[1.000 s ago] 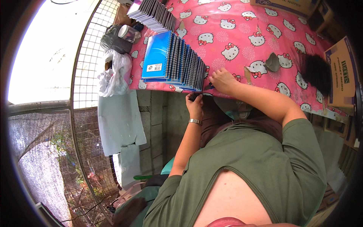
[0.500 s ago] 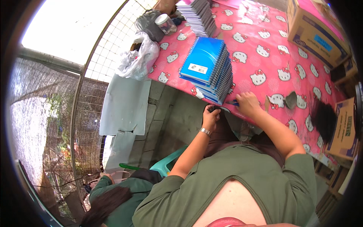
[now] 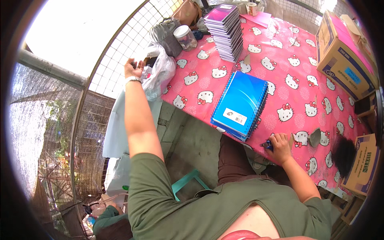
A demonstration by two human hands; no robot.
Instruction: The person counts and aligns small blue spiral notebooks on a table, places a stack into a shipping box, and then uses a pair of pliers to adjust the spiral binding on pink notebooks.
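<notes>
My left hand is stretched out over the white plastic bag at the table's left edge, its fingers apart. A small dark bit shows by the fingers; whether it touches them is unclear. My right hand rests at the table's near edge, closed round small blue-handled pliers with dark jaws pointing left. Just left of it lies a stack of blue spiral notebooks, their wire coils along the right side. Behind these stands a tall stack of purple-covered spiral notebooks.
The pink patterned tablecloth covers the table. A lidded clear jar and a grey bag stand at the back left. Cardboard boxes line the right side. Another person's green sleeve shows at lower left, near a teal stool.
My left hand has gone from the table's near edge, where it held something small and black, out left to the plastic bag. My right hand keeps the pliers. The view has shifted.
</notes>
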